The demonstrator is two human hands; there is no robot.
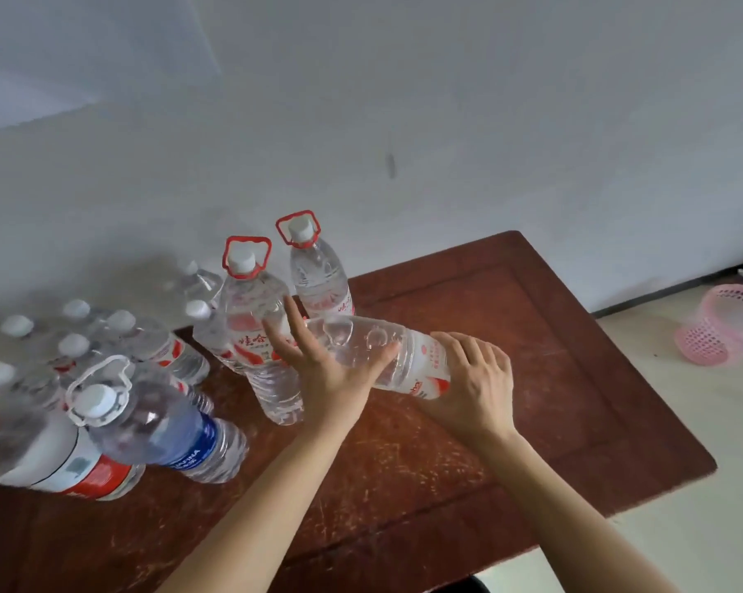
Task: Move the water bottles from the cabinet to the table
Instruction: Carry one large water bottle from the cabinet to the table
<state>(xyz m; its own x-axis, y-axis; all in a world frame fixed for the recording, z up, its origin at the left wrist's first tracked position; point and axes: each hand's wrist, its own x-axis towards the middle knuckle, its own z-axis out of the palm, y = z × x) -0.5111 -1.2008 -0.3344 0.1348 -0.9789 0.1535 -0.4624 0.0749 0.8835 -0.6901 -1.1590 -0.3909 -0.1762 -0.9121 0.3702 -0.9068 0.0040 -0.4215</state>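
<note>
A large clear water bottle with a red and white label lies tilted on its side above the brown wooden table. My right hand grips its label end. My left hand cups the neck end from below, fingers spread. Two tall bottles with red handles stand upright just behind my left hand. A blue-labelled bottle and a red-labelled one stand at the front left, with several smaller white-capped bottles behind them. The cabinet is not in view.
A white wall runs along the far side of the table. A pink mesh basket lies on the light floor at the right. The table's right half is bare wood.
</note>
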